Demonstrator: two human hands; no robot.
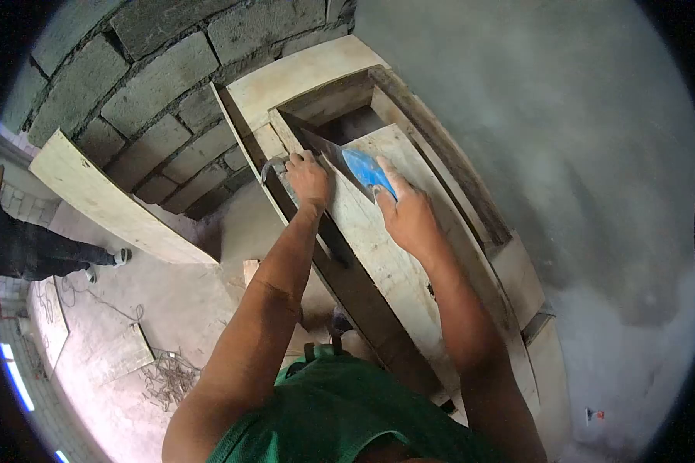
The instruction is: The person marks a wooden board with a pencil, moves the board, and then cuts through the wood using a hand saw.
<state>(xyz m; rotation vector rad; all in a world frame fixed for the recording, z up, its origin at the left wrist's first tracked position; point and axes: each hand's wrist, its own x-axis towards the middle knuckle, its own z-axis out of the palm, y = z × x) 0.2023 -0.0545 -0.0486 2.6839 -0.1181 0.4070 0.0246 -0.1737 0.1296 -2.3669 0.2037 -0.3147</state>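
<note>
My right hand (409, 212) is closed around the blue handle (367, 168) of a handsaw. Its dark blade (322, 145) points up and left, over the end of a long plywood board (386, 255). Beside the blade, my left hand (307, 179) has its fingers curled over the board's left edge near the end. A grey curved object (270, 167) shows just left of those fingers, partly hidden by them. The board lies inside a long wooden frame (490, 220) with raised sides.
A block wall (158, 81) rises behind the frame, and a smooth grey wall (594, 154) stands at right. Another plywood sheet (120, 201) leans at left. A person (46, 247) is farther off. Scrap sticks (170, 378) and a cable (112, 306) lie on the floor.
</note>
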